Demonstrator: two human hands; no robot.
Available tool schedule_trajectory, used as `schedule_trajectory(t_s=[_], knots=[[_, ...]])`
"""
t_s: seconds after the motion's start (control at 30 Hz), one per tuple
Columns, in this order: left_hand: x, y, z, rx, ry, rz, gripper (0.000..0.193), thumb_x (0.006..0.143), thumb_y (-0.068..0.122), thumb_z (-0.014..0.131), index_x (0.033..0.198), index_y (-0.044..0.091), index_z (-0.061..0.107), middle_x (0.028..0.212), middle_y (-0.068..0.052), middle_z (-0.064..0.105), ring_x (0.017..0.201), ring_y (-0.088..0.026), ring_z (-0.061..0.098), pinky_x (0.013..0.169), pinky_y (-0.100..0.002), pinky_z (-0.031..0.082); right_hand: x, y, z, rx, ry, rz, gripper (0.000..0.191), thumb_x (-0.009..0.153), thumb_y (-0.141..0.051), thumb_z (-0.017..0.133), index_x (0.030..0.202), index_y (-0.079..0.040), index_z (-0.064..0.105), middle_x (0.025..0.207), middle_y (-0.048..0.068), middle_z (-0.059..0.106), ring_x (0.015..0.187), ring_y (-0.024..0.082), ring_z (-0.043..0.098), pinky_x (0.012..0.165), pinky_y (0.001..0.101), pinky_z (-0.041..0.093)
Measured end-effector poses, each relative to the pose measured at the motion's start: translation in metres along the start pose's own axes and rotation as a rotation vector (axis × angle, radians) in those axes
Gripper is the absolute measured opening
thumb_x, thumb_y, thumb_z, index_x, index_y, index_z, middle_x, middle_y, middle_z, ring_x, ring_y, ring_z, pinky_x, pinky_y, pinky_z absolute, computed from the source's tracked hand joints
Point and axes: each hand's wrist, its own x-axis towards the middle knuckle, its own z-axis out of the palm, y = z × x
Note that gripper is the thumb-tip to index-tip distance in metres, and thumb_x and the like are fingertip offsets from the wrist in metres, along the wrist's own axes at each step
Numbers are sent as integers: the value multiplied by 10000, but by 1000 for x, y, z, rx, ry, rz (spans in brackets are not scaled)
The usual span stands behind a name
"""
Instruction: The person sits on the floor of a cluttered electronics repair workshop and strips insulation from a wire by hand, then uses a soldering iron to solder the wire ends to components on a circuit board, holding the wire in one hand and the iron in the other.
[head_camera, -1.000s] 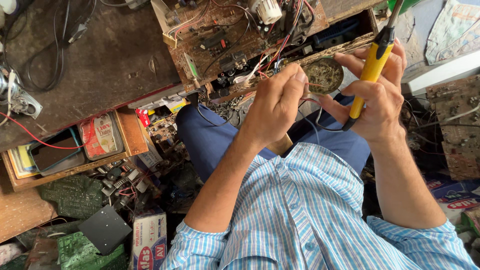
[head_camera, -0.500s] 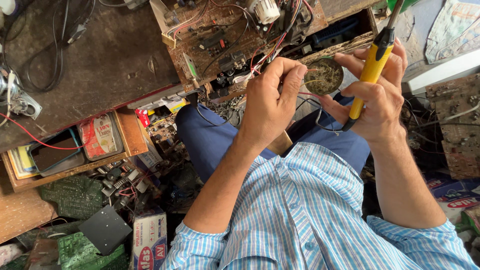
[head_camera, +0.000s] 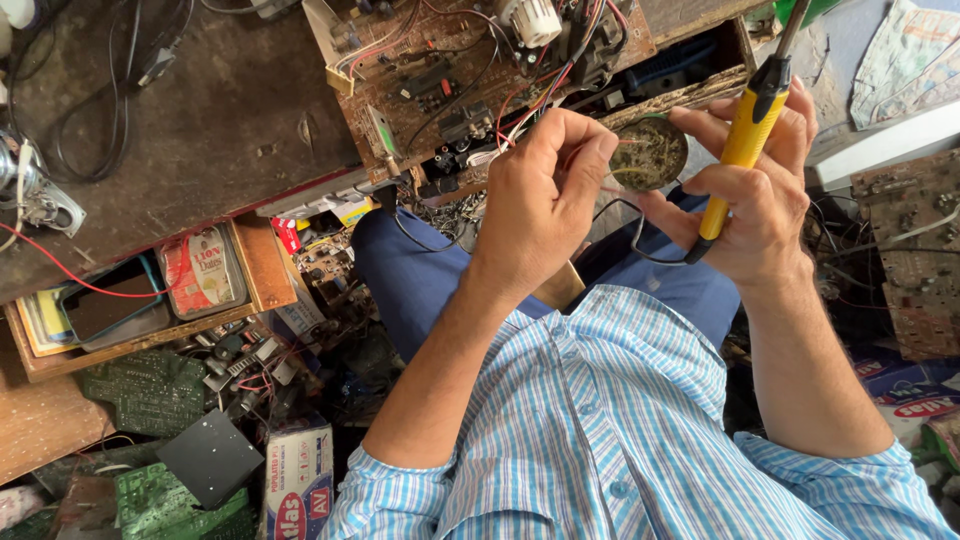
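Note:
My left hand (head_camera: 545, 195) pinches a thin red wire (head_camera: 628, 141) between thumb and fingertips, its end reaching to a small round tin (head_camera: 652, 155) of dark paste. My right hand (head_camera: 760, 205) holds that tin on its outstretched fingers. It also grips a soldering iron with a yellow handle (head_camera: 745, 140), whose tip points up out of the frame. A black cord (head_camera: 640, 235) loops down from the iron between my hands. Just beyond my left hand, a brown circuit board (head_camera: 450, 70) with many wires lies on the bench.
A dark worn bench top (head_camera: 200, 110) carries black cables. An open wooden drawer (head_camera: 150, 300) holds a flat tin and a phone-like device. Green boards, loose parts and a cardboard box (head_camera: 300, 480) crowd the floor at left. Another board (head_camera: 910, 250) lies at right.
My left hand has closed its fingers into a pinch on the wire and edged slightly toward the tin. My right hand with the iron has barely moved.

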Motion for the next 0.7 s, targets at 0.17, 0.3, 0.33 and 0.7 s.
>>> schedule_trajectory(t_s=[0.17,0.3,0.33,0.7], knots=[[1,3,6,83,51,43,115,1058,114,650,1038,14,597,821,-70,713,712,-126,732,631,-281,570,1,-2,0,28,-8,0,463,890,-272,940,1069,-145,532,1331,117,735,1305,340,601,1254,632,288],[1,1,10,114,82,73,108,1045,95,654,1030,15,582,841,-88,724,727,-161,756,641,-300,583,2,-3,1,29,-12,0,455,895,-260,938,1071,-148,534,1337,115,736,1314,336,600,1230,614,280],[1,-1,11,121,84,63,111,1043,93,656,1024,15,580,831,-89,721,719,-164,754,636,-302,581,3,-4,1,29,-12,0,452,895,-256,937,1070,-149,535,1335,113,737,1315,334,598,1230,613,278],[4,-9,18,101,103,29,131,1046,122,658,1003,18,590,812,-82,718,695,-137,736,621,-291,567,0,-4,4,13,-22,-7,467,910,-273,947,1075,-142,530,1330,112,735,1320,321,596,1268,614,296]])
